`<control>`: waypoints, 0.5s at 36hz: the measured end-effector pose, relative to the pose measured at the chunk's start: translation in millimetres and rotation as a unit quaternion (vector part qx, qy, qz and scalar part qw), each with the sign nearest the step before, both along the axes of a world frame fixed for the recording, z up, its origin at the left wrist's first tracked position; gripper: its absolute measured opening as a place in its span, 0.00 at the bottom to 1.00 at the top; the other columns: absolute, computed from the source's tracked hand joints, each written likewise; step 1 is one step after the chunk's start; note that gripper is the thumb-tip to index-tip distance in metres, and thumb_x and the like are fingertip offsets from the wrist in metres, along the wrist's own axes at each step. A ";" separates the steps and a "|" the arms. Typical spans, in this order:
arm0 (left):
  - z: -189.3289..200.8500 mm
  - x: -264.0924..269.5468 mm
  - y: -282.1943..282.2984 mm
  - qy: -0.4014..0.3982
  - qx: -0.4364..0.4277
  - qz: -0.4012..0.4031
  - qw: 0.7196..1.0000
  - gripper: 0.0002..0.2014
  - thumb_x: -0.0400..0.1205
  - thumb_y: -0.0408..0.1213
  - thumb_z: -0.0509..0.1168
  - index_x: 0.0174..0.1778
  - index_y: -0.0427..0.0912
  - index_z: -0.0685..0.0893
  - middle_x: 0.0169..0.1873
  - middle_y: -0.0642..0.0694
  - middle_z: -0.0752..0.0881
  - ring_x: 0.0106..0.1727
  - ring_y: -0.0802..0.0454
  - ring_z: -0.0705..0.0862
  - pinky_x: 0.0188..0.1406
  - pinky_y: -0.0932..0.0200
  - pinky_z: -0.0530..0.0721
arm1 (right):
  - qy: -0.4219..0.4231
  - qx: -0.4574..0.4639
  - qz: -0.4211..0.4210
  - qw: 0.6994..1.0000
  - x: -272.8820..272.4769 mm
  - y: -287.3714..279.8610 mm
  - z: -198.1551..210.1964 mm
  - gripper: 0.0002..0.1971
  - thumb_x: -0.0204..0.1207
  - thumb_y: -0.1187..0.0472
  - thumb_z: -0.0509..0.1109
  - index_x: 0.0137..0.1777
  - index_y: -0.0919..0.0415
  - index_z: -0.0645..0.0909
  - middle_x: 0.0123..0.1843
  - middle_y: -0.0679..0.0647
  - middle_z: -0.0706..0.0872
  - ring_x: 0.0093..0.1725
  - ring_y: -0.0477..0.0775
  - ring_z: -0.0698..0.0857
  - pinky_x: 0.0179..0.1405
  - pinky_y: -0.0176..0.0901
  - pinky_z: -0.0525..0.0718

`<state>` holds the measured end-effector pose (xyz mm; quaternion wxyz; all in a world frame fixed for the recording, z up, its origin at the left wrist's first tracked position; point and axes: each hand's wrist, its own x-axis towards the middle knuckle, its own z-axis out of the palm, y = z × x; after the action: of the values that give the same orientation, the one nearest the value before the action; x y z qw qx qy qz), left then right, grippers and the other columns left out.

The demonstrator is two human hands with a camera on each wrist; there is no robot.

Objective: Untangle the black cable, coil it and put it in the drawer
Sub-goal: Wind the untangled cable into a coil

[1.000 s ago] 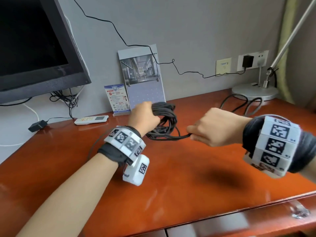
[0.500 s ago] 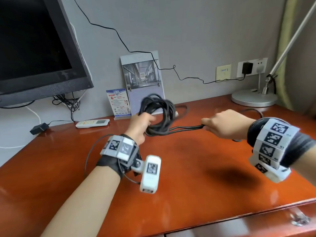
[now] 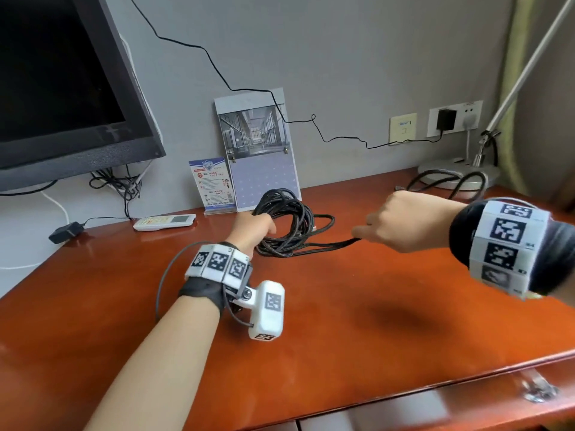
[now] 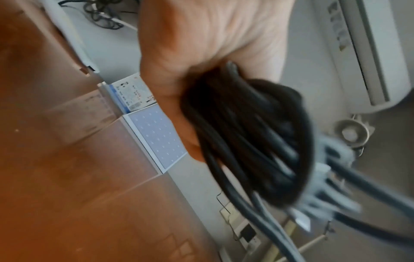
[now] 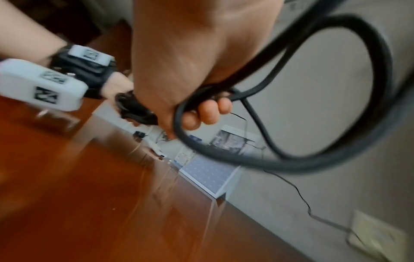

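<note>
Left hand (image 3: 253, 230) clenched round the black cable (image 3: 287, 227) bundle, lower now than half a second back, loops near the desk (image 3: 326, 321). Right hand (image 3: 401, 223) curled round outgoing strands just right of the bundle, drawn slightly further away, stretching them taut. Beyond, loose loops trailing past the lamp base (image 3: 457, 172). Coiling still unfinished, by the look; drawer (image 3: 466, 402) below, shut.

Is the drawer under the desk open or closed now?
Closed, as far as visible: the drawer front sits flush under the desk edge, and the black cable is outside.
</note>
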<state>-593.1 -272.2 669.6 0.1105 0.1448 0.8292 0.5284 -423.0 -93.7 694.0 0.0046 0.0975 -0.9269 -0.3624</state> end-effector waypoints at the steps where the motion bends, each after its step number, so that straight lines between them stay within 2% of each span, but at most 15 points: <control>1: 0.0 0.4 -3.5 -0.015 0.006 -0.034 0.999 0.04 0.73 0.23 0.65 0.37 0.35 0.78 0.33 0.42 0.78 0.43 0.43 0.79 0.49 0.55 0.73 | 0.000 -0.010 -0.024 1.000 1.6 3.8 2.5 0.19 0.84 0.62 0.53 0.73 0.53 0.67 0.44 0.51 0.83 0.35 0.59 0.77 0.33 0.44 0.71; 3: 2.1 4.7 -6.7 -0.005 0.003 -0.132 0.991 0.07 0.71 0.20 0.66 0.41 0.34 0.81 0.34 0.36 0.83 0.41 0.38 0.83 0.50 0.52 0.80 | 0.008 -0.044 -0.047 0.998 1.0 9.3 4.6 0.17 0.87 0.54 0.48 0.73 0.50 0.65 0.47 0.50 0.85 0.41 0.58 0.81 0.36 0.43 0.74; 5: 4.3 14.2 -4.0 0.084 -0.071 -0.230 0.967 0.10 0.69 0.17 0.66 0.41 0.33 0.82 0.32 0.40 0.82 0.35 0.45 0.80 0.41 0.57 0.78 | 0.019 -0.053 -0.062 0.996 -4.1 12.1 5.3 0.16 0.87 0.51 0.48 0.69 0.51 0.69 0.41 0.48 0.83 0.40 0.56 0.81 0.37 0.43 0.74; 8: 8.4 33.3 5.9 0.229 -0.235 -0.302 0.895 0.08 0.70 0.22 0.63 0.32 0.40 0.80 0.29 0.48 0.81 0.29 0.52 0.77 0.29 0.62 0.74 | 0.019 -0.061 -0.108 0.992 -15.5 7.3 13.5 0.16 0.86 0.50 0.51 0.61 0.53 0.77 0.31 0.44 0.71 0.38 0.55 0.75 0.38 0.42 0.73; 10: 8.3 35.5 9.8 0.287 -0.310 -0.301 0.855 0.10 0.71 0.26 0.61 0.29 0.46 0.77 0.30 0.50 0.80 0.30 0.54 0.77 0.26 0.63 0.72 | 0.033 -0.115 -0.148 0.982 -20.2 3.7 23.4 0.15 0.85 0.50 0.55 0.54 0.55 0.81 0.32 0.46 0.76 0.38 0.56 0.77 0.38 0.42 0.76; 12: 6.5 31.8 11.3 0.317 -0.350 -0.277 0.837 0.09 0.72 0.28 0.61 0.30 0.46 0.75 0.31 0.50 0.79 0.33 0.52 0.78 0.27 0.62 0.70 | 0.039 -0.202 -0.180 0.962 -21.7 0.8 32.3 0.13 0.81 0.52 0.60 0.44 0.56 0.83 0.36 0.53 0.85 0.37 0.58 0.82 0.37 0.44 0.79; 14: 5.7 28.4 12.5 0.342 -0.368 -0.242 0.830 0.05 0.72 0.29 0.61 0.36 0.44 0.77 0.34 0.49 0.80 0.41 0.46 0.80 0.34 0.59 0.74 | 0.047 -0.297 -0.188 0.935 -21.7 -6.5 35.5 0.13 0.78 0.55 0.63 0.34 0.58 0.80 0.30 0.56 0.84 0.31 0.57 0.82 0.32 0.43 0.78; 16: 7.7 25.5 14.7 0.381 -0.361 -0.175 0.833 0.05 0.73 0.32 0.62 0.43 0.42 0.78 0.41 0.45 0.81 0.48 0.40 0.81 0.40 0.55 0.77 | 0.082 -0.363 -0.166 0.913 -21.4 -18.9 35.1 0.13 0.76 0.57 0.64 0.32 0.62 0.77 0.25 0.55 0.77 0.28 0.57 0.76 0.29 0.43 0.73; 18: 13.4 22.1 17.1 0.401 -0.328 -0.099 0.850 0.04 0.74 0.33 0.63 0.44 0.40 0.79 0.42 0.40 0.83 0.47 0.37 0.81 0.39 0.54 0.77 | 0.111 -0.430 -0.134 0.886 -18.5 -32.0 31.3 0.13 0.76 0.60 0.64 0.30 0.63 0.73 0.24 0.55 0.73 0.26 0.55 0.72 0.27 0.43 0.70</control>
<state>-570.9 -255.0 683.0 -0.1382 0.3809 0.9079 0.1077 -441.5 -125.7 725.3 0.1002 -0.0800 -0.9896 0.0659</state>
